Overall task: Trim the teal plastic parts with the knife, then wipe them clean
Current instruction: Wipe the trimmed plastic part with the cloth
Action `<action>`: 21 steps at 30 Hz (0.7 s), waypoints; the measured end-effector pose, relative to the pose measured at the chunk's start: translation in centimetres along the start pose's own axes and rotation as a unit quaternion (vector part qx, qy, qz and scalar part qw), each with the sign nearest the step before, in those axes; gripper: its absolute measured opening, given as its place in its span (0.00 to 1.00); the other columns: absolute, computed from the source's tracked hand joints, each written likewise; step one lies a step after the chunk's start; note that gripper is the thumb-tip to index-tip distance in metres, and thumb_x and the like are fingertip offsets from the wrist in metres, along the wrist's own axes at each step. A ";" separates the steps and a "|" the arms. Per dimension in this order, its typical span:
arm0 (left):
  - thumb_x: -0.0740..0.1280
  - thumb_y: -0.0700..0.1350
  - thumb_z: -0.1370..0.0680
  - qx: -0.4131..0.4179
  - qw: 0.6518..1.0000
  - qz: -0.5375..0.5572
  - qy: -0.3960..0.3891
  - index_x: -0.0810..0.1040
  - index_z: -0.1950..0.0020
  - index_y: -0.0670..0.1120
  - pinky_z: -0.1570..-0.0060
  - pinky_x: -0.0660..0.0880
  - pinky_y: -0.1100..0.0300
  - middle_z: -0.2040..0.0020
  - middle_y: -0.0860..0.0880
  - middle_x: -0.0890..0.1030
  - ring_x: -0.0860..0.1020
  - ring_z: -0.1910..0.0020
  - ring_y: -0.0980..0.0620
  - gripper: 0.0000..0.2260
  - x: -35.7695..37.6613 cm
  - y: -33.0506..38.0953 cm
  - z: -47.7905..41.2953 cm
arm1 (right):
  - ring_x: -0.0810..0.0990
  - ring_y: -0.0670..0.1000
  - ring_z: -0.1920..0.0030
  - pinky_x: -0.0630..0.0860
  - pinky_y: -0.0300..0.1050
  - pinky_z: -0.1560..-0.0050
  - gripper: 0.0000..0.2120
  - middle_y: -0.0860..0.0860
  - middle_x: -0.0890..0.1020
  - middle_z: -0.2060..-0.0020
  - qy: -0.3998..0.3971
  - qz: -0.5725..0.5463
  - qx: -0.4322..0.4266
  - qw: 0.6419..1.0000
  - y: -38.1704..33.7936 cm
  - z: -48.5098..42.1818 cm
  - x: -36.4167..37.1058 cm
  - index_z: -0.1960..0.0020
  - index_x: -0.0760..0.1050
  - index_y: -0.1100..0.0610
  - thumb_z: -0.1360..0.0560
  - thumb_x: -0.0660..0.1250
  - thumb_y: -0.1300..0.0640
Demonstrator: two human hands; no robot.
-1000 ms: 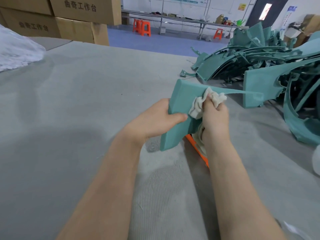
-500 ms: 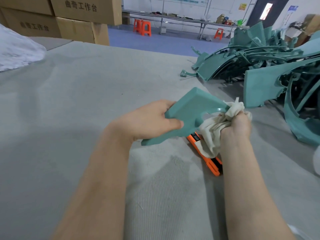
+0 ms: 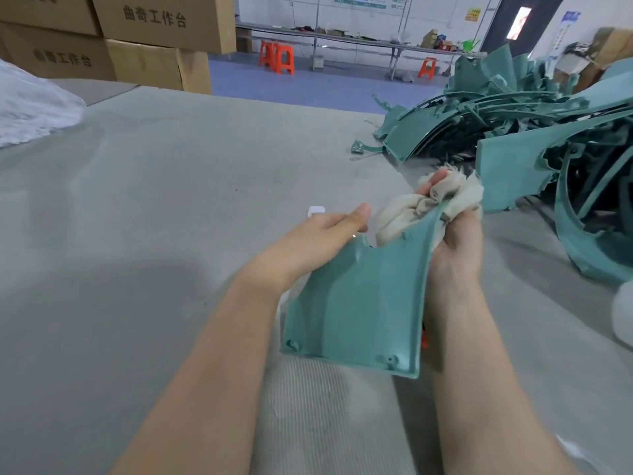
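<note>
Grey felt table, heap of teal parts far right. One teal part is raised between both hands. The left hand grips its left edge, and the right hand clamps a cloth round its narrow far tip.

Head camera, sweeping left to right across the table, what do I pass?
White bag → left hand → right hand gripping the cloth → pile of teal parts. The teal part overlaps both hands, so I skip it.
</note>
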State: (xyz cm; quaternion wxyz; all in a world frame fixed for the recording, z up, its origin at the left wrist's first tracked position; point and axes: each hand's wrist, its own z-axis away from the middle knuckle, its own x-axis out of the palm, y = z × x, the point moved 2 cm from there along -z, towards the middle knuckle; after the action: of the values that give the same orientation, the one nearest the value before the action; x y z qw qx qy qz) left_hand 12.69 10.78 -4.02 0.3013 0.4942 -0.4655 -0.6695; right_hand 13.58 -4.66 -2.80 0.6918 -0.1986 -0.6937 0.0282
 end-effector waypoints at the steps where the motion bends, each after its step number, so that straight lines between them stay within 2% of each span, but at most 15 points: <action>1: 0.55 0.68 0.23 0.008 1.000 -0.023 0.001 0.82 0.53 0.57 0.50 0.73 0.65 0.52 0.56 0.82 0.79 0.53 0.60 0.21 0.2 0.1 0.0 | 0.71 0.47 0.62 0.71 0.34 0.58 0.21 0.51 0.73 0.66 -0.013 0.003 0.000 1.000 0.2 0.1 0.1 0.67 0.68 0.58 0.19 0.47 0.68; 2: 0.55 0.67 0.23 0.017 0.999 -0.052 0.006 0.82 0.55 0.54 0.57 0.71 0.69 0.56 0.54 0.81 0.78 0.59 0.59 0.22 0.4 0.2 -0.1 | 0.71 0.47 0.61 0.70 0.33 0.55 0.20 0.51 0.72 0.66 -0.024 -0.007 0.015 1.000 0.3 0.0 0.1 0.65 0.69 0.58 0.19 0.47 0.67; 4: 0.57 0.65 0.22 0.036 0.996 -0.077 0.033 0.80 0.60 0.44 0.65 0.67 0.65 0.63 0.49 0.77 0.73 0.65 0.55 0.26 0.6 0.3 -0.3 | 0.74 0.47 0.59 0.71 0.35 0.49 0.15 0.51 0.75 0.64 -0.021 -0.004 0.037 0.999 0.3 -0.1 0.2 0.60 0.71 0.59 0.19 0.51 0.67; 5: 0.58 0.64 0.22 0.046 0.995 -0.075 0.053 0.77 0.62 0.39 0.66 0.65 0.62 0.65 0.48 0.74 0.70 0.64 0.54 0.28 0.6 0.3 -0.3 | 0.76 0.47 0.60 0.74 0.36 0.52 0.15 0.52 0.77 0.65 -0.008 0.025 0.031 0.999 0.2 -0.2 0.3 0.61 0.74 0.60 0.20 0.54 0.68; 7: 0.59 0.63 0.22 0.064 0.991 -0.078 0.086 0.75 0.61 0.35 0.63 0.62 0.59 0.62 0.49 0.72 0.67 0.58 0.55 0.29 0.3 0.4 -0.3 | 0.78 0.47 0.68 0.77 0.37 0.64 0.21 0.52 0.79 0.70 0.032 0.104 -0.003 0.994 0.2 -0.2 0.2 0.70 0.77 0.59 0.22 0.56 0.69; 9: 0.61 0.62 0.23 0.078 0.989 -0.083 0.094 0.71 0.66 0.37 0.65 0.60 0.59 0.63 0.49 0.72 0.66 0.61 0.56 0.28 -0.1 0.5 -0.2 | 0.78 0.47 0.75 0.76 0.37 0.71 0.22 0.52 0.79 0.75 0.090 0.156 -0.044 0.983 0.1 0.0 -0.2 0.73 0.77 0.58 0.23 0.57 0.69; 11: 0.64 0.59 0.22 0.099 0.987 -0.083 0.100 0.61 0.72 0.45 0.71 0.56 0.60 0.71 0.50 0.67 0.62 0.72 0.56 0.25 -0.3 0.9 0.2 | 0.77 0.47 0.76 0.75 0.37 0.73 0.16 0.51 0.78 0.75 0.152 0.193 -0.077 0.966 -0.4 -0.1 -1.0 0.67 0.75 0.58 0.22 0.59 0.65; 12: 0.65 0.57 0.22 0.104 0.986 -0.088 0.099 0.58 0.72 0.48 0.72 0.56 0.59 0.75 0.53 0.62 0.60 0.75 0.56 0.25 -0.4 1.0 0.3 | 0.77 0.47 0.76 0.74 0.37 0.73 0.13 0.51 0.78 0.75 0.177 0.202 -0.085 0.959 -0.8 -0.3 -1.5 0.64 0.74 0.58 0.21 0.60 0.63; 13: 0.65 0.56 0.22 0.107 0.985 -0.097 0.096 0.58 0.72 0.48 0.71 0.57 0.59 0.78 0.56 0.58 0.60 0.75 0.56 0.25 -0.5 0.9 0.4 | 0.77 0.47 0.76 0.74 0.37 0.72 0.12 0.50 0.78 0.74 0.198 0.204 -0.086 0.955 -1.2 -0.5 -1.8 0.63 0.73 0.58 0.21 0.61 0.60; 15: 0.66 0.56 0.23 0.104 0.983 -0.121 0.094 0.60 0.73 0.47 0.73 0.57 0.62 0.81 0.54 0.57 0.59 0.77 0.57 0.25 -0.9 0.8 0.5 | 0.79 0.48 0.74 0.76 0.38 0.72 0.13 0.50 0.80 0.74 0.227 0.214 -0.078 0.947 -1.9 -0.8 -2.5 0.61 0.75 0.58 0.20 0.62 0.55; 18: 0.68 0.55 0.23 0.103 0.980 -0.135 0.100 0.63 0.74 0.48 0.75 0.57 0.64 0.83 0.54 0.59 0.60 0.81 0.56 0.24 -1.6 0.6 0.5 | 0.83 0.50 0.69 0.80 0.42 0.68 0.13 0.52 0.84 0.66 0.213 0.250 -0.056 0.943 -2.3 -1.1 -2.8 0.52 0.78 0.58 0.19 0.61 0.50; 21: 0.69 0.56 0.24 0.101 0.972 -0.179 0.111 0.64 0.73 0.48 0.75 0.57 0.64 0.83 0.55 0.62 0.62 0.80 0.56 0.23 -1.8 0.4 0.3 | 0.83 0.52 0.64 0.82 0.47 0.56 0.11 0.54 0.84 0.61 0.156 0.321 -0.014 0.934 -2.0 -1.4 -2.2 0.52 0.78 0.58 0.20 0.62 0.51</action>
State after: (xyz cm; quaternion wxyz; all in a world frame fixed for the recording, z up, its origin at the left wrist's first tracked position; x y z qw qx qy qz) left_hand 12.92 12.25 -2.93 0.1746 0.6687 -0.3980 -0.6033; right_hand 14.35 -7.49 -4.17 0.7424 -0.4219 -0.4772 0.2078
